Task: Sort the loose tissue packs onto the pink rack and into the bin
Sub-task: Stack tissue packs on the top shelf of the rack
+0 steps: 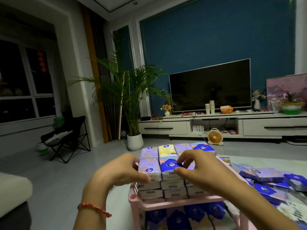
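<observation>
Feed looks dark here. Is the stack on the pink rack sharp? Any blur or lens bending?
Head view: dim, bluish cast, yet the stacked tissue packs and pink rack read sharp, logos legible; loose packs smear toward the right edge; the wide lens bows the window frame at left.

Beyond my fingers [187,155] a dark television [210,85] stands on a long white cabinet [216,125] against a blue wall [199,39]. Left of them are a potted palm [129,90], a black folding chair [69,135] and dark windows [21,80]. The grey floor [58,163] lies in dim light.
</observation>
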`<state>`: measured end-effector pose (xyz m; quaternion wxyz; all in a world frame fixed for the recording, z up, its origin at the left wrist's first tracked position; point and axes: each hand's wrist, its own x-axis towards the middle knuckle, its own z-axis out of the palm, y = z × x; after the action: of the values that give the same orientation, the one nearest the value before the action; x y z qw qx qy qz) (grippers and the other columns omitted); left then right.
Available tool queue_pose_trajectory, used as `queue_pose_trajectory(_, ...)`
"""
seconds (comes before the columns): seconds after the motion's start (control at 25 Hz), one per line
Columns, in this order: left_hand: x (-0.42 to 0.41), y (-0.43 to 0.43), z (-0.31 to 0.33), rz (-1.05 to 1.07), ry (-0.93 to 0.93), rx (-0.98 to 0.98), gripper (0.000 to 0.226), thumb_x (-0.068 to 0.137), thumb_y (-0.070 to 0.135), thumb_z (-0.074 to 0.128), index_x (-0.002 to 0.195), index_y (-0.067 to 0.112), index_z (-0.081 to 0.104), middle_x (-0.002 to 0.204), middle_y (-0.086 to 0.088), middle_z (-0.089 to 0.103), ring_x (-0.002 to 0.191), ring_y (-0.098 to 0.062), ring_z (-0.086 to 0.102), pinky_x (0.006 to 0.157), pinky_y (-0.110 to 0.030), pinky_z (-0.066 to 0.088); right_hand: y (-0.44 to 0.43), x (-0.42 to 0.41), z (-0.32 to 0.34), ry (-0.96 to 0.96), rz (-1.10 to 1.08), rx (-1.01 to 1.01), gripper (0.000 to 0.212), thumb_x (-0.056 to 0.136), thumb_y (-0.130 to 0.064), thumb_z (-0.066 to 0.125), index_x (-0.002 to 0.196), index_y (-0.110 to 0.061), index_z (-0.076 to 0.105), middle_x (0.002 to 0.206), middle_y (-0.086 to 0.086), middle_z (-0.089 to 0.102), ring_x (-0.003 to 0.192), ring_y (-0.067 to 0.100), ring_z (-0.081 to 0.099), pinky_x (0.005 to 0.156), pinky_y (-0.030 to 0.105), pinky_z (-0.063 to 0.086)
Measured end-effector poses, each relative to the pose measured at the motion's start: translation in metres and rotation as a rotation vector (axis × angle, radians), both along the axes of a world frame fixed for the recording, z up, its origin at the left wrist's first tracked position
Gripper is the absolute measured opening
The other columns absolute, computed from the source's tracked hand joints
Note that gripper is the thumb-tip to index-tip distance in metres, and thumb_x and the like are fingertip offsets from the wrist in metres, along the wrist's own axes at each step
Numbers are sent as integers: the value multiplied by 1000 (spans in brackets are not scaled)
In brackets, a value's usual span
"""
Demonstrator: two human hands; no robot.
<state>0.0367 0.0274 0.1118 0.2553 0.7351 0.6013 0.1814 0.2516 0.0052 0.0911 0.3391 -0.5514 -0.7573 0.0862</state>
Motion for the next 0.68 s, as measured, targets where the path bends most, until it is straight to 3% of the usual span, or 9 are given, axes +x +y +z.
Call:
queue_pose_trajectory(0.16,5,-3,2,20,-24,1,22,77,20,71,99,23,66,99,-7,71,72,-13,53,64,-22,41,3,-1,-2,10,16,21,26,86,-44,58,108,-30,61,103,-10,61,85,4,50,64,11,37)
queue_pose_trajectory(0.28,8,-6,4,65,-41,18,33,78,18,72,85,38,47,99,-2,64,79,-15,56,69,-24,45,5,0,-3,7,33,36,26,86,-43,58,107,-29,61,103,-10,62,86,4,49,65,13,38)
queue_pose_trajectory(0.48,7,-5,3,83,-4,-16,68,76,22,74,135,23,42,108,-5,65,85,-17,59,71,-26,48,5,2,-5,-3,61,38,26,87,-43,57,109,-29,60,105,-10,60,88,4,45,63,9,34)
queue_pose_trajectory(0.68,8,-4,3,103,-9,-7,74,75,20,75,139,21,38,111,-7,61,89,-20,62,73,-27,52,5,3,-7,-22,82,52,27,89,-43,55,111,-28,59,107,-10,59,90,4,46,66,14,37)
